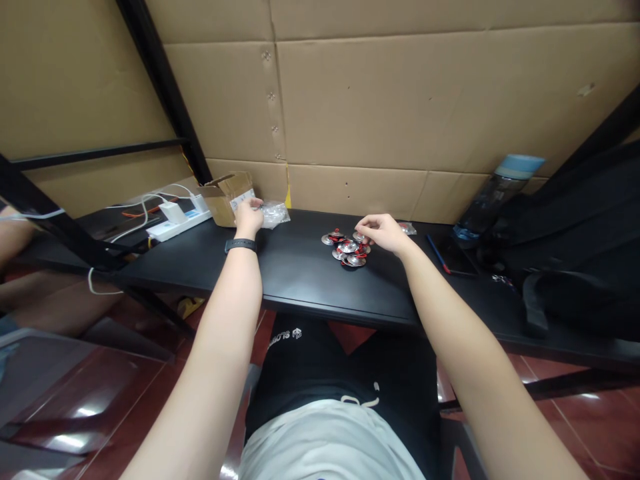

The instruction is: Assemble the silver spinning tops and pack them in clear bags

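Several shiny silver discs with red parts [348, 247] lie in a small pile on the black table [300, 267]. At the pile's upper right edge, my right hand [380, 233] pinches one of the silver discs between thumb and fingers. My left hand [249, 215], with a black band on the wrist, is closed beside an open cardboard box [223, 208]. Its fingers are at the near end of a clear plastic bag [275, 214]; what they grip is too small to make out.
A white power strip [180, 225] with plugs and cables sits left of the box. At the right are a blue-lidded bottle [493, 197], a blue and red pen [438, 254], a dark phone-like slab and a black bag [590, 240]. Another person's limbs show at far left.
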The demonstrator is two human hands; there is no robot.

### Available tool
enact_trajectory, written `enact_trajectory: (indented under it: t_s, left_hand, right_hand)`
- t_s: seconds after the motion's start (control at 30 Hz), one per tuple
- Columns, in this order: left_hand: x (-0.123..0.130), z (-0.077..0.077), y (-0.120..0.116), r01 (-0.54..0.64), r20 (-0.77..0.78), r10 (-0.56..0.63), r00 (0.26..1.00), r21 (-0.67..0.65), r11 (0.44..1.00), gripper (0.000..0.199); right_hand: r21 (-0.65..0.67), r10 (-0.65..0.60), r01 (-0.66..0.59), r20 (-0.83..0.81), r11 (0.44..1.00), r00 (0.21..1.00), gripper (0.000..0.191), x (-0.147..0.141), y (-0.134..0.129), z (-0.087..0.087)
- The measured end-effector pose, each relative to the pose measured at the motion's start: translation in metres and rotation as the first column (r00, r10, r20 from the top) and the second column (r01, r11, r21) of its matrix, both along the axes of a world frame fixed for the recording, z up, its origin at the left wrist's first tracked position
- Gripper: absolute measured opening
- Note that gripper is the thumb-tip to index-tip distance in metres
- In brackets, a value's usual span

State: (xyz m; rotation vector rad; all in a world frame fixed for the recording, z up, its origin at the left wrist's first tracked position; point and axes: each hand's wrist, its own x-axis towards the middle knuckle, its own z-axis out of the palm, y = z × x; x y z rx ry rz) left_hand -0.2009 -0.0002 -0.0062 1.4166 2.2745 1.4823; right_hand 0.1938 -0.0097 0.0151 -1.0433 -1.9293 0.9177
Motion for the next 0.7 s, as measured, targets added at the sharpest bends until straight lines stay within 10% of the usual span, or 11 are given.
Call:
enact_trajectory:
  t_s: [0.3,0.53,0.7]
  left_hand:
    - [0.023,0.002,-0.012,0.084,-0.326,-0.155,0.933,-0.221,0.972,0.050]
    - [0.030,0.002,-0.013,0.060,-0.309,-0.129,0.942,-0.222,0.973,0.016]
    - [0.027,-0.003,-0.017,0.096,-0.381,-0.146,0.913,-0.149,0.984,0.060]
  right_hand:
    - [-0.005,0.010,-0.009,0.028,1.000,1.000,0.022,0.000,-0.001,0.000]
    - [-0.009,0.019,-0.018,0.058,1.000,0.998,0.015,0.000,0.000,-0.001]
    - [0.004,0.024,-0.024,0.071,1.000,0.997,0.012,0.001,0.002,-0.002]
